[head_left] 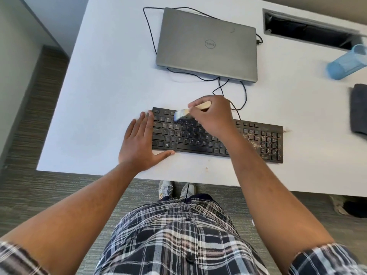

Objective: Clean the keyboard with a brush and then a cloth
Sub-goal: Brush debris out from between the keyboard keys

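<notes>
Bristles of the brush point(181, 114) meet the top-left key rows of the black keyboard point(216, 135) on the white table point(111, 76).

From my remote seat I see the right hand point(213, 116) curled around the pale wooden brush handle, soft light bristles blurred against the matte keys. My left hand point(140, 142) lies flat with fingers spread, bracing the keyboard's left end. Gritty tan crumbs speckle the number pad. Behind sits a closed grey laptop point(206, 44), smooth-lidded, its round "DELL" logo readable. A dark folded cloth point(358, 110) lies at the right table edge, near a translucent blue ribbed cup point(347, 63).
</notes>
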`<state>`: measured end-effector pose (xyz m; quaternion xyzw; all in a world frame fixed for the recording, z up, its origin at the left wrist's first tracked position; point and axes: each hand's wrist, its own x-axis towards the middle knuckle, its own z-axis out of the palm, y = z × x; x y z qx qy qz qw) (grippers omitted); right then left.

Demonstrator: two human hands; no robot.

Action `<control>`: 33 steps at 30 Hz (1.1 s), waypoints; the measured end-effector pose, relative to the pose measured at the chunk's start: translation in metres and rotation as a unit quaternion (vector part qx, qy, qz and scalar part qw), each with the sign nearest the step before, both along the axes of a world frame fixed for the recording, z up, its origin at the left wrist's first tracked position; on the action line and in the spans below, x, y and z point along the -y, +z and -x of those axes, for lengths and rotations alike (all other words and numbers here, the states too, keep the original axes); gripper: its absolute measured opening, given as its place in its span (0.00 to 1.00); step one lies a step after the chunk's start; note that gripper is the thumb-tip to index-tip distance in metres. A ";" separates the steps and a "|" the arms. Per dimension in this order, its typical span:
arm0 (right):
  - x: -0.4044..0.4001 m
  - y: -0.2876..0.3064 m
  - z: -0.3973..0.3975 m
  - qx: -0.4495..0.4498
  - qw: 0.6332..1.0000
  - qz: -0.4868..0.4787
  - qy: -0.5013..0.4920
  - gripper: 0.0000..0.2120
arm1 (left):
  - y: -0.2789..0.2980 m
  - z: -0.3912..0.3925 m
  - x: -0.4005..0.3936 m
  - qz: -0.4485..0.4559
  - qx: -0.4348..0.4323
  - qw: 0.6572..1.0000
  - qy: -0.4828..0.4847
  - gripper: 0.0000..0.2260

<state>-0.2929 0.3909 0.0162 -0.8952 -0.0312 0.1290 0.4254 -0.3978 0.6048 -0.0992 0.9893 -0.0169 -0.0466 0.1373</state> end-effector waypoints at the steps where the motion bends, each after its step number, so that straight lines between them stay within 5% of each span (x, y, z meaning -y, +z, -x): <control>1: -0.003 -0.001 -0.003 0.004 1.000 0.015 0.013 0.04 | 0.000 0.000 0.000 0.001 0.001 1.000 0.000 0.60; 6: -0.005 0.001 -0.026 0.088 0.986 0.139 0.004 0.07 | -0.001 -0.001 -0.001 0.001 0.004 1.000 -0.003 0.59; 12: 0.000 0.006 -0.024 -0.016 0.996 0.081 0.045 0.04 | -0.002 -0.001 -0.001 0.003 0.005 1.000 -0.007 0.59; 16: 0.007 0.001 -0.022 0.060 0.992 0.110 -0.020 0.04 | -0.001 -0.001 -0.002 -0.002 0.005 1.000 -0.009 0.59; 20: 0.014 0.002 -0.018 0.024 0.994 0.107 0.016 0.03 | -0.002 0.000 -0.001 0.000 0.008 1.000 -0.010 0.59; 24: 0.025 0.002 -0.020 0.091 0.986 0.136 -0.040 0.04 | -0.001 0.000 -0.002 -0.008 0.004 1.000 -0.011 0.59; 28: 0.027 0.004 -0.020 0.019 0.990 0.135 0.019 0.03 | -0.001 -0.001 -0.001 -0.002 0.001 1.000 -0.009 0.59; 33: 0.033 0.005 -0.023 0.080 0.986 0.139 -0.034 0.04 | 0.000 -0.001 -0.001 0.001 -0.002 1.000 -0.006 0.60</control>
